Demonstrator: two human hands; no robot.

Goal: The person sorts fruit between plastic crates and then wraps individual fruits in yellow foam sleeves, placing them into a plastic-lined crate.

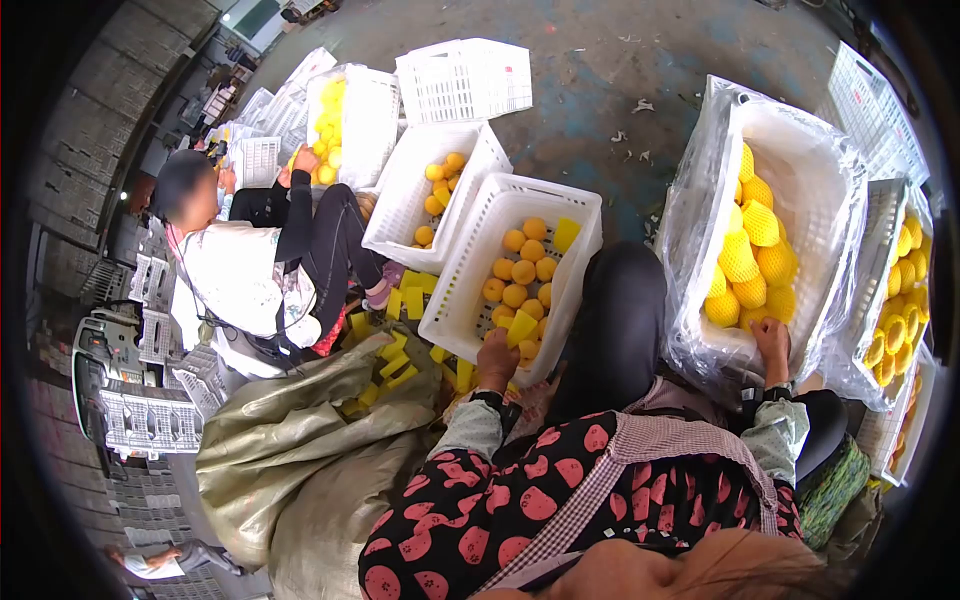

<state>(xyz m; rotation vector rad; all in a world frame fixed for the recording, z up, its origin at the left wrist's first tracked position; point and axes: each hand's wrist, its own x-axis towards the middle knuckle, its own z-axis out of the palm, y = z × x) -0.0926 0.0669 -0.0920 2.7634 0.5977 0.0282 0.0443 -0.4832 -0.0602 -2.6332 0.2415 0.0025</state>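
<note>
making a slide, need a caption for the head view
Left hand holding a yellow net at a fruit crate, right hand beside netted fruit.

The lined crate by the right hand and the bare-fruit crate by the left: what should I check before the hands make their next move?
1. Bare fruit available: ok, many pieces lie in the bare-fruit crate.
2. Left hand has a sleeve: cannot tell; a yellow sleeve shows at its fingertips, but the grip is unclear.
3. Right hand free: cannot tell; it is at the near end of the lined crate, its fingers partly hidden.
4. Room in the lined crate: ok, netted fruit fills only part of it.
5. Spare sleeves nearby: ok, scattered beside the bare-fruit crate.
</note>
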